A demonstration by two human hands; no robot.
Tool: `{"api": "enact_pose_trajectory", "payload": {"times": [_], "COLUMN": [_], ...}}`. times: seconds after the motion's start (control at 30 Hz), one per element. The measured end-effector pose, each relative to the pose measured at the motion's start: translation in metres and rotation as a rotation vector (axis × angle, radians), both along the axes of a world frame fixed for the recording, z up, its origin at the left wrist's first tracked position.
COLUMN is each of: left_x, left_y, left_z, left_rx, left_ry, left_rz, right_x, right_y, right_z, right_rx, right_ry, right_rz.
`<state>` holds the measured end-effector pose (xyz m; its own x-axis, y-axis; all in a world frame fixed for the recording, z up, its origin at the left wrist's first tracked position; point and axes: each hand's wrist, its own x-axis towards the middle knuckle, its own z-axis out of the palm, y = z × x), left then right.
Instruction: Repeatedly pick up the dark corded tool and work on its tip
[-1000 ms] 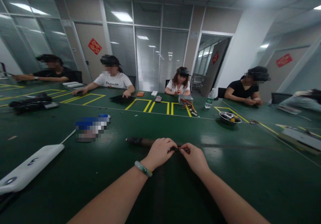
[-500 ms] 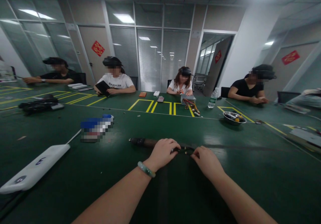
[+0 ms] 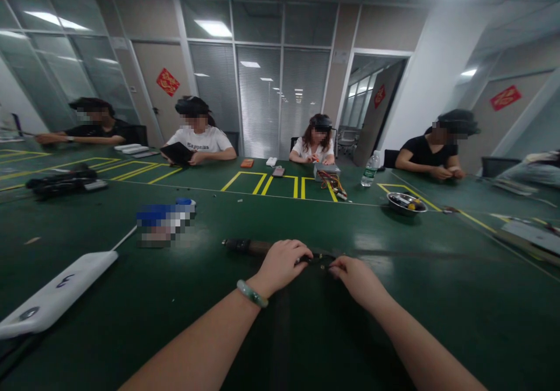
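Note:
My left hand (image 3: pixel 282 262), with a green bangle on the wrist, is curled over a dark rod-shaped tool (image 3: pixel 245 245) that lies flat on the green table (image 3: pixel 131 321). My right hand (image 3: pixel 356 277) pinches the thin dark end of the same tool just right of the left hand. A small dark part with pale dots (image 3: pixel 322 261) shows between the two hands. The tool's thick end sticks out to the left.
A white flat device (image 3: pixel 52 297) with a cable lies at the near left, a blurred blue-and-white item (image 3: pixel 164 222) behind it. A metal bowl (image 3: pixel 405 203), a water bottle (image 3: pixel 368 170) and a wired metal box (image 3: pixel 326 174) stand farther off. Several seated people work around the table.
My hands, touching a second ago, have drawn slightly apart along the tool, baring the small part between them. A person opposite has lifted a dark flat object off the table.

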<state>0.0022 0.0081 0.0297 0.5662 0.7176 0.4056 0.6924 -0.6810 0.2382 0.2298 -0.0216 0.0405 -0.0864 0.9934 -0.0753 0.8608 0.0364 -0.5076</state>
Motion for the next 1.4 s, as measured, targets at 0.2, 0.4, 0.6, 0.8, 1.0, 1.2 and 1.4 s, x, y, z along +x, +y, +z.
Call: {"api": "enact_pose_trajectory", "payload": {"times": [0.2, 0.4, 0.6, 0.8, 1.0, 1.2, 1.4], "left_x": [0.0, 0.0, 0.0, 0.0, 0.0, 0.001, 0.0], "left_y": [0.002, 0.004, 0.005, 0.006, 0.006, 0.007, 0.006], "left_z": [-0.003, -0.004, -0.005, -0.007, -0.006, -0.009, -0.007], "left_rx": [-0.003, -0.014, -0.004, 0.01, 0.013, 0.019, 0.016], "left_ry": [-0.013, -0.021, -0.01, -0.036, -0.03, -0.027, -0.019], "left_rz": [-0.012, -0.028, -0.038, -0.026, -0.026, -0.018, -0.021], "right_x": [0.0, -0.013, -0.017, -0.014, -0.014, -0.019, -0.022], "right_y": [0.004, 0.012, 0.014, 0.014, 0.015, 0.016, 0.019], "right_z": [-0.006, -0.012, -0.019, -0.022, -0.027, -0.031, -0.028], "right_rx": [0.197, 0.367, 0.382, 0.41, 0.391, 0.472, 0.636], "right_ry": [-0.017, -0.051, -0.063, -0.015, 0.002, -0.097, -0.397], "right_rz": [0.026, 0.082, 0.144, 0.16, 0.115, 0.109, 0.264]}}
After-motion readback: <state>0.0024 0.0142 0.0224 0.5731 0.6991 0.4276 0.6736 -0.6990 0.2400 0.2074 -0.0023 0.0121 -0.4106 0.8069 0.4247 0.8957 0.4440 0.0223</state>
